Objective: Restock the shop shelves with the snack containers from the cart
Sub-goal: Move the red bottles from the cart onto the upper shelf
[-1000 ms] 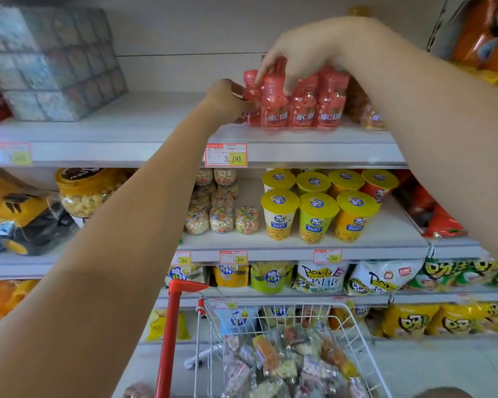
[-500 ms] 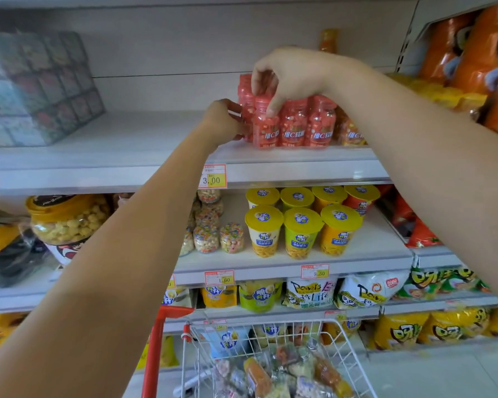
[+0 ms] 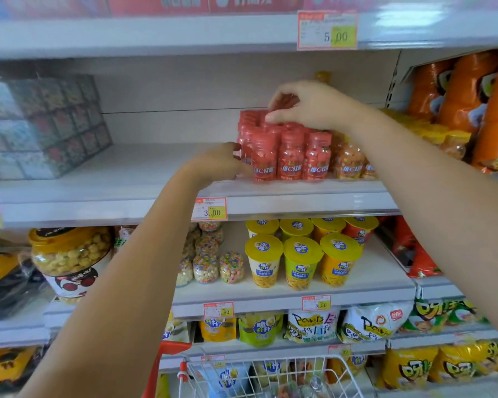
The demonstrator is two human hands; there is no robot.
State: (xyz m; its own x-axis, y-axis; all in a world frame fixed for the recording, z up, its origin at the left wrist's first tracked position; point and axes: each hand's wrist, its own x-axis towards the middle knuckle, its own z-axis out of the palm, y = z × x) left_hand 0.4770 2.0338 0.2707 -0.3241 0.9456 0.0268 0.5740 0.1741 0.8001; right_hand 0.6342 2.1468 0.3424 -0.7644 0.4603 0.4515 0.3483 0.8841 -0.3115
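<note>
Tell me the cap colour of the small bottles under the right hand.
Pinkish red caps, matching the bottles; head view shows it best.

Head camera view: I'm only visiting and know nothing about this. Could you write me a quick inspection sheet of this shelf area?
Surface: white shelf, price tag reading 3.00 on its front edge.
Job's things: red bottles upright in a tight cluster on the shelf; more snacks in the wire cart below.
Clutter: grey wrapped box at the shelf's left; orange bottles right beside the red ones.
Grippers: right hand on top of the cluster, fingers curled over the caps; left hand touches its left side, grip unclear.
Cables: nothing seen.
Surroundings: yellow-lidded cups and popcorn jar on the shelf below; orange bags at right.
</note>
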